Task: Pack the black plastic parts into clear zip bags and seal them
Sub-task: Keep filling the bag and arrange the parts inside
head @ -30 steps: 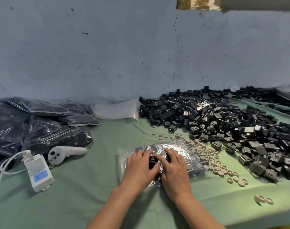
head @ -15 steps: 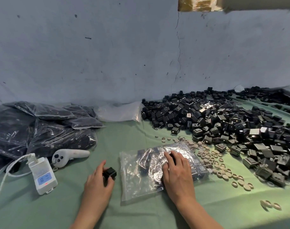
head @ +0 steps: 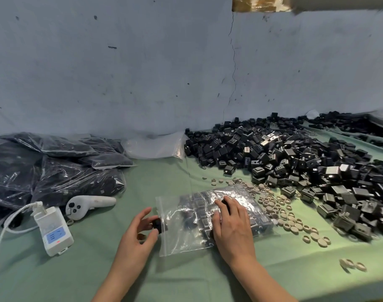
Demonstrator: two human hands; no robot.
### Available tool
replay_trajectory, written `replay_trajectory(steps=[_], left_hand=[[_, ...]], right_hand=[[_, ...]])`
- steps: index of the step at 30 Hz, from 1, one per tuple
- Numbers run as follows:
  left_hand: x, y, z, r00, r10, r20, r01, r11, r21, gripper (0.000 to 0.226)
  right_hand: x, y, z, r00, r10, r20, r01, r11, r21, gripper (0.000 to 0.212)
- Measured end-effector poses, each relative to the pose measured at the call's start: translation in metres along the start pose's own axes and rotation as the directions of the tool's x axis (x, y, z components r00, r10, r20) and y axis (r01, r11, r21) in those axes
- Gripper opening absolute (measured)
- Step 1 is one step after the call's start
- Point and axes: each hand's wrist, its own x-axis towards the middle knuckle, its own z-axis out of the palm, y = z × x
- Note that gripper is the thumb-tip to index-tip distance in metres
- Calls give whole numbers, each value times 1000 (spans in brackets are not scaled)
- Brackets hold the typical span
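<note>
The green cloth (head: 55, 280) is matt and a little creased. The clear zip bag (head: 184, 239) is thin glossy plastic, crinkled, throwing white glare. The heap of black plastic parts (head: 284, 158) is mostly matt, some faces shining like metal. The beige rings (head: 282, 214) look dull. The wall (head: 142, 73) is rough, cracked paint.

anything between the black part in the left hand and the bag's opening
Nothing visible. The left hand holds the black part at the mouth of the zip bag; the right hand presses the bag farther in.
</note>
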Motion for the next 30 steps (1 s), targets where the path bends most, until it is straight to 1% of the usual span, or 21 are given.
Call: replay_trajectory(steps=[2,4,5,6,8,10,11,13,21,22,24,26,30], left_hand=[[0,0,2,994,-40,101,45,998,-42,53],[-1,2,5,972,-55,230,63,998,-28,54],[-1,3,6,961,-54,272,61,998,-15,54],[-1,3,7,958,-51,283,56,998,-10,54],[0,3,7,975,-56,216,64,998,-29,50],[2,1,8,986,-102,131,110,992,-55,38],[2,2,9,985,-129,113,135,989,-52,33],[3,5,15,979,-165,121,168,986,-12,29],[12,26,38,954,-226,199,214,974,78,33],[12,26,40,950,-236,206,229,972,61,33],[13,27,43,934,-271,231,285,958,-29,33],[15,29,48,913,-320,254,363,921,-144,34],[18,31,51,872,-376,315,463,841,-279,41]], right_hand=[[0,0,0,1000,1,0,-1,1000,12,48],[0,0,0,1000,2,7,-2,1000,12,49],[-1,0,0,1000,3,4,-3,1000,17,49],[-1,0,0,1000,3,-1,-3,1000,24,49],[-2,0,0,1000,2,-8,-2,1000,31,50],[-1,0,0,1000,1,0,-1,1000,17,51],[-1,0,1,1000,2,5,-2,1000,9,51],[0,1,1,1000,2,6,-2,1000,11,50],[-3,0,-1,1000,-4,-6,4,999,49,48],[-3,0,-1,1000,-4,-3,4,999,46,48],[-2,0,1,1000,-5,8,4,1000,31,48],[-1,1,1,1000,-4,5,4,999,34,47],[-1,1,2,1000,-7,-24,8,999,40,43]])
